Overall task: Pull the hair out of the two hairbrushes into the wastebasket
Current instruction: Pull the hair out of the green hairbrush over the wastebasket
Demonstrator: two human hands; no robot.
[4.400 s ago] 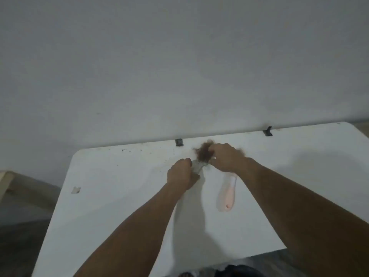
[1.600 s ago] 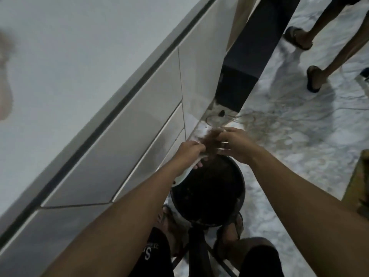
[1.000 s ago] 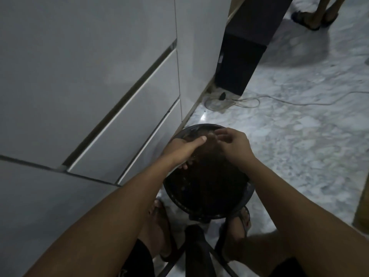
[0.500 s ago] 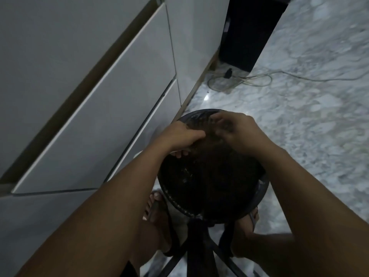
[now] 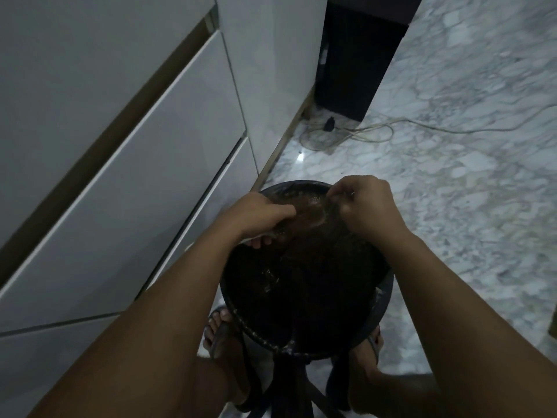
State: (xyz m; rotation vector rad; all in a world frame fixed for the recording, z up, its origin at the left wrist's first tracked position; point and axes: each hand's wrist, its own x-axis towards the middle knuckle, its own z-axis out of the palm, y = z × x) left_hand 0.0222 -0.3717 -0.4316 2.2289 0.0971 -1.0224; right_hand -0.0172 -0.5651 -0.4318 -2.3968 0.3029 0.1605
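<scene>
- Now, in the head view, your left hand grips the hairbrush over the black wastebasket.
- Your right hand pinches brown hair, stretched between both hands.
- Beside it, left, stand white drawers.

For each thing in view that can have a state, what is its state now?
left hand: closed on the hairbrush, over the wastebasket
right hand: pinched shut on the hair
hair: stretched between both hands
hairbrush: mostly hidden
wastebasket: open, upright
drawers: shut
cable: loose on floor
</scene>
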